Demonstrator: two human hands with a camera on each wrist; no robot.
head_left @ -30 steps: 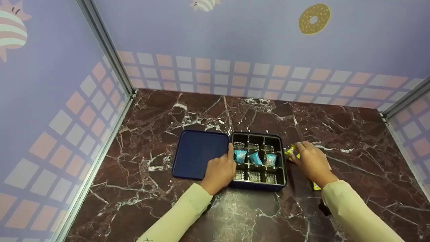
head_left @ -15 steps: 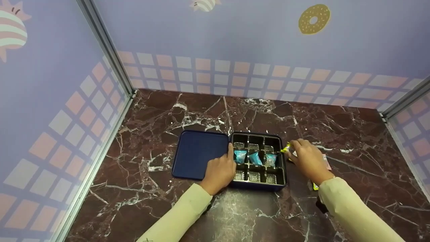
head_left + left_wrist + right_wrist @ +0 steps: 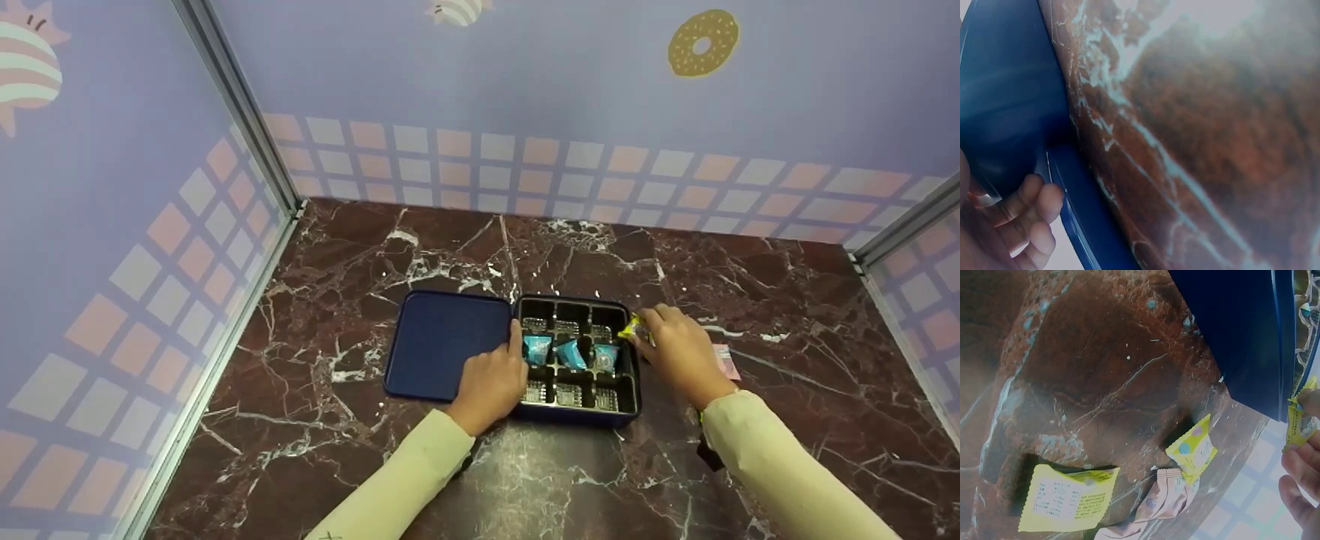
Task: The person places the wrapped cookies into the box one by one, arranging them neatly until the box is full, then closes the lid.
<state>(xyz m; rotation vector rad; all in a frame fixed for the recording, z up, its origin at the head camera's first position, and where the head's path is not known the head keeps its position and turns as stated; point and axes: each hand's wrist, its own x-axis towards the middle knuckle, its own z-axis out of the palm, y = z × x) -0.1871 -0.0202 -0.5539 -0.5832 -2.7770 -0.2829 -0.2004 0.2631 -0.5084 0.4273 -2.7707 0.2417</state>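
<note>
My right hand (image 3: 679, 354) pinches a small yellow wrapped candy (image 3: 632, 328) by the right edge of a navy box (image 3: 574, 416); the right wrist view shows this yellow candy (image 3: 1297, 427) between thumb and fingertips, beside the box wall. Dividers split the box into compartments. Blue wrapped candies (image 3: 571, 354) fill its middle row, one per compartment, while the front and back rows hold nothing. My left hand (image 3: 491, 379) rests where the box meets its lid (image 3: 442, 337), index finger straight along the rim. In the left wrist view its other fingers (image 3: 1050, 202) are loosely bent.
On the marble table (image 3: 337, 450), right of the box, lie a flat yellow packet (image 3: 1069, 500), another yellow candy (image 3: 1193, 449) and pink wrapped candies (image 3: 1165, 495). The lid lies flat left of the box. Patterned panels (image 3: 450, 90) rise behind and at both sides.
My right hand has lifted the yellow candy and carried it left to the box's right rim, uncovering a pink packet behind it. The left hand has stayed in place.
</note>
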